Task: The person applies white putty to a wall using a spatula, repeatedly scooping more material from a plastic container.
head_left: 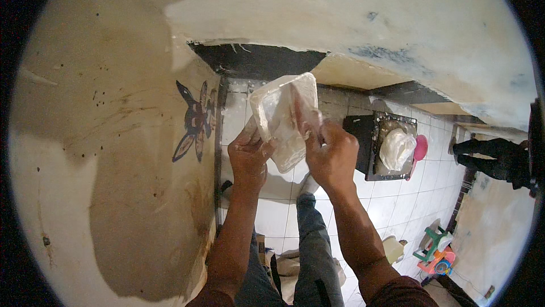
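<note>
A rectangular, whitish plastic tub [275,98], smeared with white paste, is held tilted in front of me. My left hand [250,152] is closed on its left rim. My right hand [335,152] is closed round a reddish flat tool [297,106] that reaches into the tub. The tool is blurred, so its exact kind does not show. Whitish residue marks the fingers of both hands.
A black stand [366,147] at the right bears a white plastic bag [396,149], with a pink dipper [420,148] beside it. Patchy walls rise ahead and at the left. Green and orange stools [436,244] stand lower right. Another person's dark-trousered legs [491,156] show far right.
</note>
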`<state>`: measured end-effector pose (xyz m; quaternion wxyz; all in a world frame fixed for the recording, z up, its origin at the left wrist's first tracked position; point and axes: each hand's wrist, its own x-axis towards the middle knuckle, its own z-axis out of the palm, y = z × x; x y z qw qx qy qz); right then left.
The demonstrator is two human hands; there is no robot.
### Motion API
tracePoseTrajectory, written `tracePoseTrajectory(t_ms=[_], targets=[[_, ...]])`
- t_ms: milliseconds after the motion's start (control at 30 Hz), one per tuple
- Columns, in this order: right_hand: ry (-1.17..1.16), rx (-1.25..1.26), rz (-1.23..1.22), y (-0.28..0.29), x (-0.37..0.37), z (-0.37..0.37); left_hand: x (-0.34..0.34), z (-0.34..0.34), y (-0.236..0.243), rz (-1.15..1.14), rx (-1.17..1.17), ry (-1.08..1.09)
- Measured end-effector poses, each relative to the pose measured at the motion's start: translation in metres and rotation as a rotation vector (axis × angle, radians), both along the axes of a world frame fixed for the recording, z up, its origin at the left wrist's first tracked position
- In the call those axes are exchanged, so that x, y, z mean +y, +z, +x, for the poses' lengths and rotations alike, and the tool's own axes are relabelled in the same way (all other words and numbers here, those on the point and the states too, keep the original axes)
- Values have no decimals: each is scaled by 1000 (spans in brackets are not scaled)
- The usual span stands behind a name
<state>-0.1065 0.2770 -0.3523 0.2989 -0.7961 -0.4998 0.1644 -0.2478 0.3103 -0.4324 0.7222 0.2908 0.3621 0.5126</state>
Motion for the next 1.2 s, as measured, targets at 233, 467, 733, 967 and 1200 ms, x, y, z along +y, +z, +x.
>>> tracePoseTrajectory(t_ms=[233,467,733,967,1200], targets=[[126,25,-11,-8,-14,-8,-1,16,5,-67,62,21],[-12,140,17,5,-9,8,-6,12,-8,-47,-98,50],[179,128,56,8,-7,-8,-9,9,-8,-149,-15,-22],[21,560,-180,-13,-15,3,-10,16,-4,-68,-43,34],[-109,1155,59,-50,-24,17,-15,10,-4,-48,129,-76]])
